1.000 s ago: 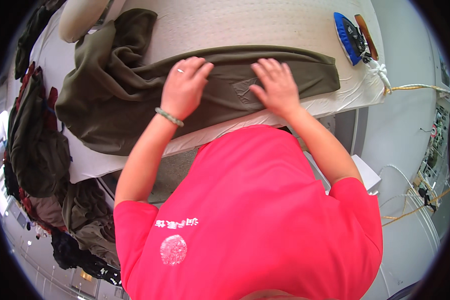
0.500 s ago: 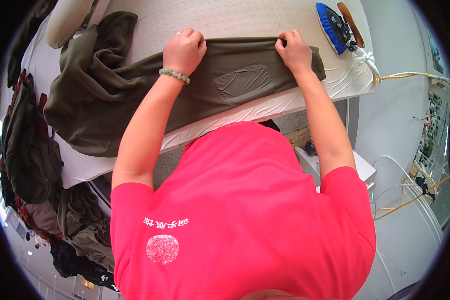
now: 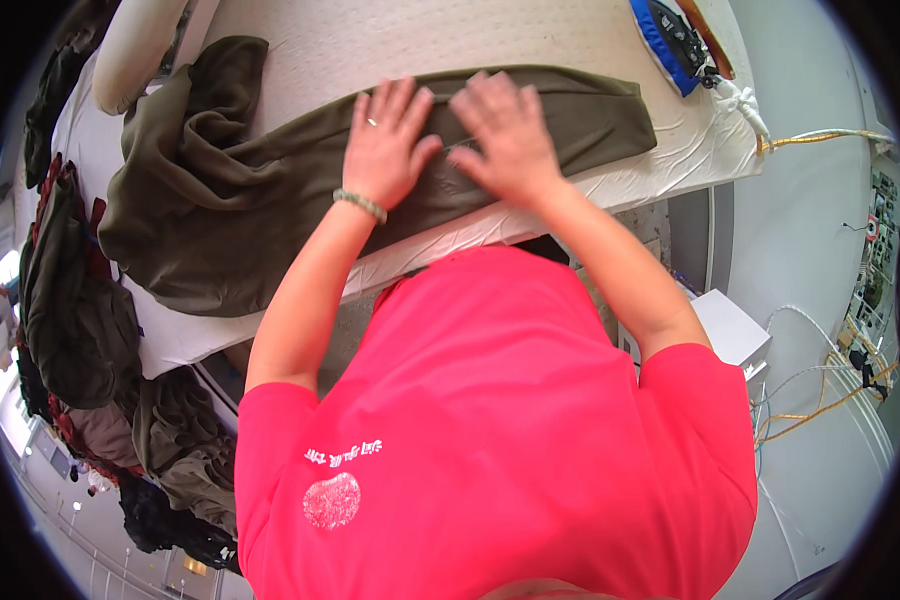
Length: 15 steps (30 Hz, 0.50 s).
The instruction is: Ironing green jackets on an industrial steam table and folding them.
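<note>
A dark olive-green garment (image 3: pixel 235 200) lies across the pale padded ironing table (image 3: pixel 340 45). Its long tapering part, a trouser leg or a sleeve, stretches to the right; the left part is bunched in folds. Flat on the long part rests my left hand (image 3: pixel 385 150), fingers spread, with a ring and a beaded bracelet. Close beside it, my right hand (image 3: pixel 510 135) also lies on the cloth, palm down with its fingers stretched out and slightly blurred. Neither hand grips anything. The cloth beneath both palms is hidden.
An iron (image 3: pixel 675 45) with a blue-edged sole stands at the table's far right corner, its cord (image 3: pixel 810 138) running off right. A padded pale arm (image 3: pixel 140 50) rises at the far left. Dark garments (image 3: pixel 75 320) hang in a heap along the left. A white box (image 3: pixel 730 325) sits below right.
Both hands have let go of the garment's far edge and now lie flat on it, closer together. The right hand has moved left. A wrinkled patch in the cloth is no longer visible.
</note>
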Tool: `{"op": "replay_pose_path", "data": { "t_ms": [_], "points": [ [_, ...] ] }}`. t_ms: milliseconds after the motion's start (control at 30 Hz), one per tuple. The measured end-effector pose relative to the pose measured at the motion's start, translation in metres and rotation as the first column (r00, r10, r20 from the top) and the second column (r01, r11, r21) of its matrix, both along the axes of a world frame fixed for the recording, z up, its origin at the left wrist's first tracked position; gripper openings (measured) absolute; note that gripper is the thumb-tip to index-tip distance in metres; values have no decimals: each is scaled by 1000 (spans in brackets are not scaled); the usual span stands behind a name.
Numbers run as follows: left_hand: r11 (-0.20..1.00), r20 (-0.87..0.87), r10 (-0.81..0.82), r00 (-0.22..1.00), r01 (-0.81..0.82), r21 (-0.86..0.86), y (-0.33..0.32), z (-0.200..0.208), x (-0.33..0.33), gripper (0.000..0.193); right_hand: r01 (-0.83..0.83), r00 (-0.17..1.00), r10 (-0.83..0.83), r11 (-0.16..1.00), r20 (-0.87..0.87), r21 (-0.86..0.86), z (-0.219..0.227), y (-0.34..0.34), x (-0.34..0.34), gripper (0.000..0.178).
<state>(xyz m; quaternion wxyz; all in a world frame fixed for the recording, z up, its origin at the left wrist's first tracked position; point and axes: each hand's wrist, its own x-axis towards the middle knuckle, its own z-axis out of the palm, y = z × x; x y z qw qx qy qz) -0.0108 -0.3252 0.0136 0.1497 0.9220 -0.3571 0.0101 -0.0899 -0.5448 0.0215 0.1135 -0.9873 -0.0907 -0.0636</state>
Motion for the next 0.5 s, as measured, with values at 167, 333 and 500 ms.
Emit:
{"op": "replay_pose_path", "data": {
  "t_ms": [167, 333, 500],
  "points": [
    [987, -8, 118, 993, -116, 114, 44, 6, -2, 75, 101, 994, -102, 993, -27, -53, -4, -41, 5, 72],
    [976, -5, 216, 976, -216, 41, 73, 13, -30, 73, 227, 974, -226, 970, 29, -82, -5, -96, -10, 73],
    [983, -195, -166, 967, 178, 47, 50, 24, -100, 63, -148, 987, 151, 987, -44, 66, -6, -86, -23, 71]
  ]
}}
